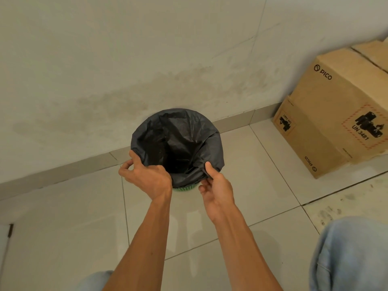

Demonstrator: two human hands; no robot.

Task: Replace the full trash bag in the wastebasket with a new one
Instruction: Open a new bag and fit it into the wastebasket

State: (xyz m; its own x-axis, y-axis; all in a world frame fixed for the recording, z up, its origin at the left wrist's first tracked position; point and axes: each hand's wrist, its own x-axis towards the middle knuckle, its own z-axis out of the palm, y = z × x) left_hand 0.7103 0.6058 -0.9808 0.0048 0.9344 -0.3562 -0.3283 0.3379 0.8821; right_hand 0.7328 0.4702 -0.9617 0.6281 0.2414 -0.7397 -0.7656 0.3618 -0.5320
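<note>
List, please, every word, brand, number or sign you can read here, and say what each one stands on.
"PICO", with a round logo: upper face of the cardboard box, top left.
"PICO", with the logo again: the box's lower edge, running sideways.
"UN 3481": red-hatched warning label on the box.
"UN 3481", smaller: second label on the box's left face.
Fine print along the box's side: too small to read.

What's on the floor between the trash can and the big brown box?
Nothing. In the head view, only bare floor tiles lie between the bag-lined wastebasket and the cardboard box.
</note>
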